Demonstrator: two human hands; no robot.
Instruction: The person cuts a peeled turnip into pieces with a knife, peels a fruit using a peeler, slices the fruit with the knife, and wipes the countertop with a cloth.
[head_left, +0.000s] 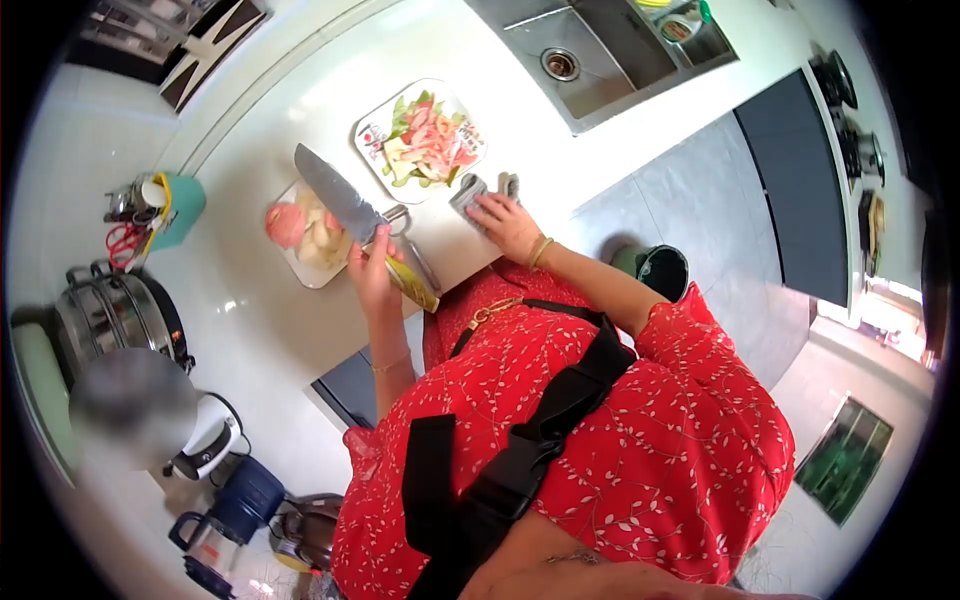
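Observation:
My left hand (374, 274) is closed round the handle end of a large kitchen knife (338, 192), its broad blade pointing up and left over the counter. Beside those fingers is a yellow-green patterned piece (412, 284); whether it belongs to the knife, I cannot tell. A shiny metal item (420, 258) lies near it, partly hidden. My right hand (508, 226) grips a grey cloth (470, 194) on the counter edge. Between and beyond the hands stands a plate (372, 150) of sliced red, pale and green pieces. Under the blade, a second plate (312, 280) holds pale peeled chunks and a pinkish-red round piece (285, 224).
A steel sink (600, 70) is set in the counter, with a bottle (684, 24) at its far side. To the left are a teal utensil holder (182, 212) with red scissors (124, 244), and a steel pot (118, 312). A dark green bin (662, 272) stands on the floor.

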